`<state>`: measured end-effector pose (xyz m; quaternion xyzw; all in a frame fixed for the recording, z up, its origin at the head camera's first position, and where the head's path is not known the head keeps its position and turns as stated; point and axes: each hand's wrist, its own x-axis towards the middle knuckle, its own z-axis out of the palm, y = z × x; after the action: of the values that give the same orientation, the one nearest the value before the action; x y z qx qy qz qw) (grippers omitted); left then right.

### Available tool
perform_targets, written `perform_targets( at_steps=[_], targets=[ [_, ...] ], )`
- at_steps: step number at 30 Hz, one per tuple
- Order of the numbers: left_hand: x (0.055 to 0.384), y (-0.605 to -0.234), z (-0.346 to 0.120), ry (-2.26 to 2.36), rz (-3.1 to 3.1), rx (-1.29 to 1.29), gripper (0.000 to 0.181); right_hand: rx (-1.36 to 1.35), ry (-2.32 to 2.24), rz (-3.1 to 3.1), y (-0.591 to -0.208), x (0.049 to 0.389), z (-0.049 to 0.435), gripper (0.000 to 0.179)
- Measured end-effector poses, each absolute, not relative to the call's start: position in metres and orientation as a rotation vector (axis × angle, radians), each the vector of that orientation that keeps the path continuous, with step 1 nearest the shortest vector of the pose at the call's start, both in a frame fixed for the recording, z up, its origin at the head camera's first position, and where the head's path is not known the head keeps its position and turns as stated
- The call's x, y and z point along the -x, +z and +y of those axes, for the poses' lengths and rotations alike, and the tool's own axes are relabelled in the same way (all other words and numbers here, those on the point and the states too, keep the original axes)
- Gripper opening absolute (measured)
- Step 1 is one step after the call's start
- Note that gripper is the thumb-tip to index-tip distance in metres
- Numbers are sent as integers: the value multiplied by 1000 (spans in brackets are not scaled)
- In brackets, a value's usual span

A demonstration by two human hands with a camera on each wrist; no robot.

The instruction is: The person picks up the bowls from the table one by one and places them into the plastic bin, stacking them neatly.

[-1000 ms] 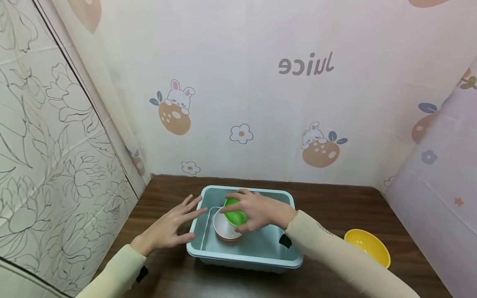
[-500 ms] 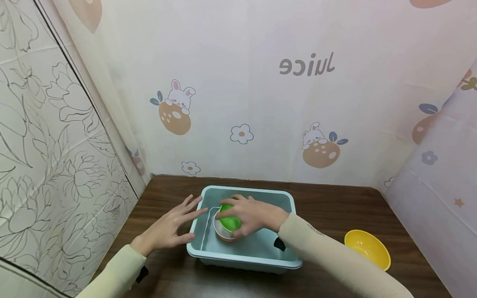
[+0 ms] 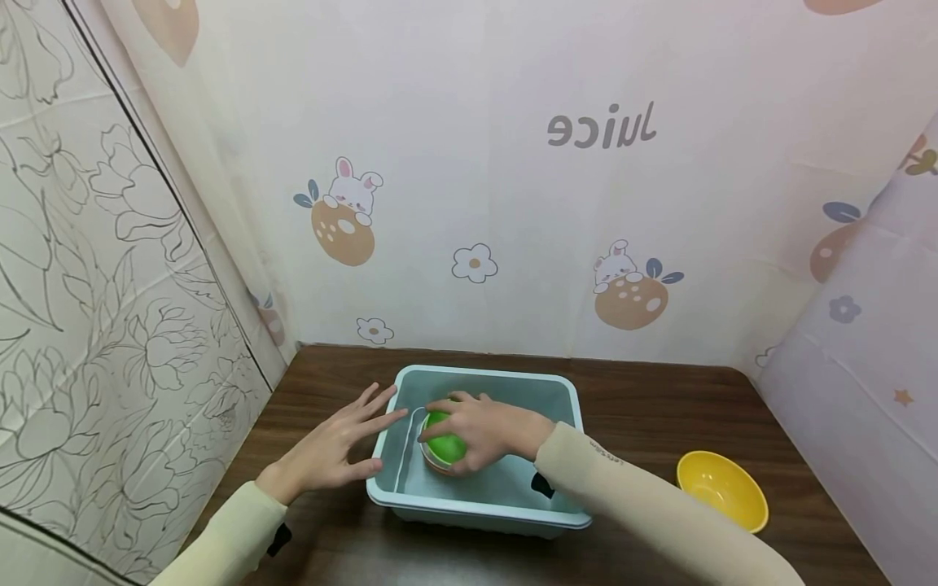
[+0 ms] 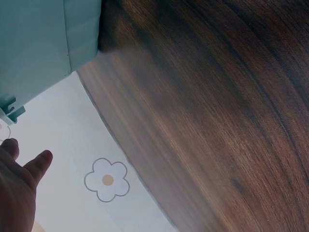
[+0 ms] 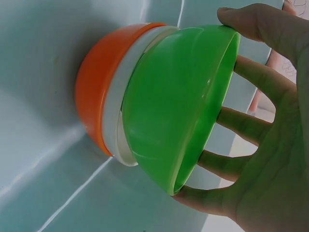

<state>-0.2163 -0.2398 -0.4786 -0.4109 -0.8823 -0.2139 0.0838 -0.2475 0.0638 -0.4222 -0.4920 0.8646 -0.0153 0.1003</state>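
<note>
My right hand point(image 3: 485, 431) holds a green bowl point(image 5: 169, 101) by its rim, thumb on one side and fingers spread along the other. The green bowl is tilted and sits partly inside a white bowl point(image 5: 111, 123), which is nested in an orange bowl point(image 5: 91, 92). This stack stands on the floor of a pale blue-green plastic bin point(image 3: 484, 515), towards its left side. Beside the bin's left rim is my left hand point(image 3: 333, 452), fingers spread and holding nothing. Whether its fingertips touch the rim, I cannot tell.
A yellow bowl point(image 3: 721, 490) stands on the dark wooden table point(image 3: 637, 423), right of the bin and beyond my right sleeve. Behind the table hangs a patterned cloth point(image 3: 476, 187). Another flowered panel point(image 3: 117, 325) closes off the left side.
My right hand has moved left and slightly down with the green bowl, bringing it over and into the white bowl. My left hand has stayed in place.
</note>
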Motion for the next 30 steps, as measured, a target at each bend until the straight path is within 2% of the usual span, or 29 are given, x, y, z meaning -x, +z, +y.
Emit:
perform_targets(
  at_steps=[7,16,30],
  targets=[
    [217,-479,-240,-640,-2634,1225,78,1449,-40,2548,-428,252,57,56],
    [219,-484,-242,-638,-2606,1232,66,1416,-34,2538,-432,257,53,59],
    [217,-480,-241,-646,-2636,1222,78,1352,-34,2522,-439,260,49,60]
  ],
)
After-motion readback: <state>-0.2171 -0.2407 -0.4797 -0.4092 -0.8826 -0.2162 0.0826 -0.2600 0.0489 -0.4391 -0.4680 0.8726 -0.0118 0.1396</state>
